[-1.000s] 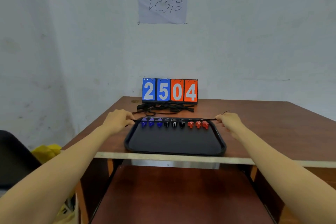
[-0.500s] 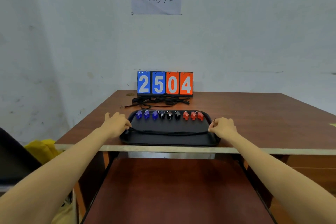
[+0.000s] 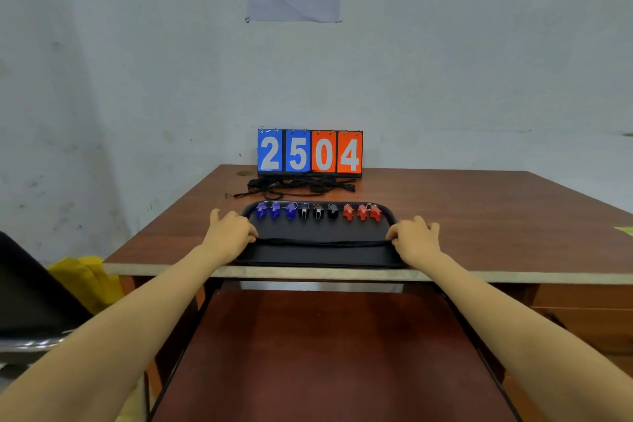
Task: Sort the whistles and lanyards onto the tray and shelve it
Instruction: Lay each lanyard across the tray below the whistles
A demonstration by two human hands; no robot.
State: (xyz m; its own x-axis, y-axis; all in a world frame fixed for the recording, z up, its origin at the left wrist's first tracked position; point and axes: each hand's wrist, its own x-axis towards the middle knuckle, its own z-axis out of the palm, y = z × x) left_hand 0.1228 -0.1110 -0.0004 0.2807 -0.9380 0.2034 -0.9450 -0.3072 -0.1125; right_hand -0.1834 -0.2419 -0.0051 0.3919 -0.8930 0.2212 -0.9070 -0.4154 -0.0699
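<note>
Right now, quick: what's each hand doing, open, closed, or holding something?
Left hand: pinches the left end of the black lanyard lying across the tray.
Right hand: pinches that lanyard's right end.

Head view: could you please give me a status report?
Left hand, right hand pinch black cord lanyard ends across black plastic tray. Blue, black, red whistles line far rim. Nothing in way.

Sports scoring desk; flip scoreboard (image 3: 310, 152), whistles (image 3: 318, 212)
</note>
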